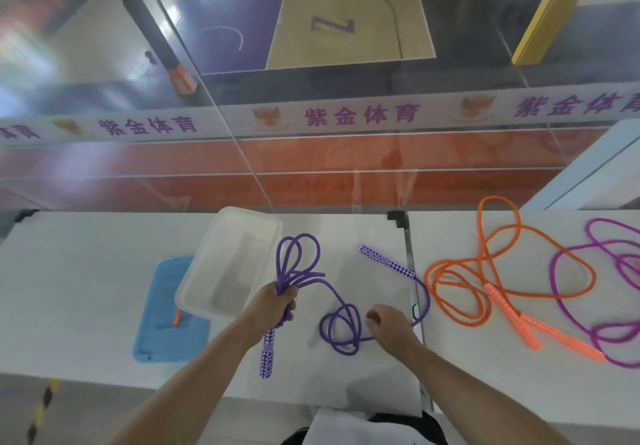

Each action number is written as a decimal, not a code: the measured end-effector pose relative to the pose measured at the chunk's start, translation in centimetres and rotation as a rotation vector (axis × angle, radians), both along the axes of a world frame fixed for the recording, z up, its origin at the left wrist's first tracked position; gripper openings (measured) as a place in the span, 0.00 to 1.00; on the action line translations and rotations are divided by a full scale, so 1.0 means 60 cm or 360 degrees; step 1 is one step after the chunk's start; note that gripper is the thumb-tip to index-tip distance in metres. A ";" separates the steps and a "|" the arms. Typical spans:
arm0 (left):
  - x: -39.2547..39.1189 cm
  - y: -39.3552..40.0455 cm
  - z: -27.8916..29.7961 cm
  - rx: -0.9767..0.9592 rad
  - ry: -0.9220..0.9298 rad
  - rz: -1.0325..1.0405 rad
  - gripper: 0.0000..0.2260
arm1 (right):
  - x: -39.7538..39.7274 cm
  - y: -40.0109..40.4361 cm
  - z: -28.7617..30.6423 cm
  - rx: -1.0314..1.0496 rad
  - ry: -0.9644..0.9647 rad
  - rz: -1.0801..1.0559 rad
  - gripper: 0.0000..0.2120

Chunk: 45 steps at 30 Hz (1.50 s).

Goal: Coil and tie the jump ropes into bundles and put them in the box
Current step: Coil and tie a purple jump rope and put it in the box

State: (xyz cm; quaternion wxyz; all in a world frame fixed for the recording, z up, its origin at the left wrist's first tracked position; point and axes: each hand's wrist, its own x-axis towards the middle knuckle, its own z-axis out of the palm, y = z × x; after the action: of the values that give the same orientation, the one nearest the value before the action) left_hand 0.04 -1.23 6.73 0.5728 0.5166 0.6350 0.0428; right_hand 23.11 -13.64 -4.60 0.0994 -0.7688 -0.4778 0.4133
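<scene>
My left hand (277, 302) grips a bunch of loops of the purple jump rope (298, 261); one patterned handle (267, 354) hangs below the fist. The rest of the rope lies in a loose coil (341, 330) on the white table, running to the other handle (386, 261) farther back. My right hand (388, 323) rests beside the coil with curled fingers on the rope. A clear plastic box (228, 261) stands tilted just left of my left hand.
A blue lid (166, 313) lies under the box's near end. An orange jump rope (485, 271) and a magenta one (609, 271) sprawl on the right table. A glass wall (311, 167) rises behind the tables. A gap (414, 288) divides them.
</scene>
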 end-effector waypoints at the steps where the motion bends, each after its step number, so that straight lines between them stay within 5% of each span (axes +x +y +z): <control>1: -0.005 -0.002 0.001 -0.0010 0.0003 -0.0002 0.08 | -0.013 0.010 0.000 0.0112 0.0017 -0.0073 0.05; 3: -0.015 -0.008 0.006 -0.0031 0.0002 -0.0020 0.08 | -0.033 0.033 -0.004 0.0216 0.0036 -0.0153 0.04; 5: -0.023 -0.015 0.013 -0.0052 -0.0001 -0.0039 0.08 | -0.042 0.052 -0.018 0.0085 0.0024 -0.0138 0.14; 8: -0.036 -0.020 0.025 -0.0056 0.0026 -0.0049 0.08 | -0.042 0.069 -0.035 -0.0195 0.0108 -0.0148 0.12; 18: -0.068 -0.027 0.016 -0.0100 0.0094 -0.0086 0.07 | -0.046 0.068 -0.054 -0.0338 0.0574 -0.0415 0.07; 27: -0.074 -0.043 -0.005 -0.0115 0.0164 -0.0099 0.10 | -0.051 0.024 -0.082 -0.0390 0.0323 -0.0238 0.13; 33: -0.083 -0.044 -0.010 -0.0102 0.0180 -0.0071 0.12 | -0.054 0.015 -0.089 -0.0336 0.0310 -0.0171 0.08; 45: -0.087 0.064 0.034 0.0350 0.0250 0.0253 0.12 | 0.082 0.064 0.073 0.0197 0.0011 -0.0875 0.04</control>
State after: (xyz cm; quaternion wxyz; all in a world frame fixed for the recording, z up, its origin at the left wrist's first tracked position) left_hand -5.19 2.64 8.77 0.4563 0.5261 0.7080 0.1167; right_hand 28.05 -9.81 -0.21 0.2561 -0.8606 -0.2752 0.3434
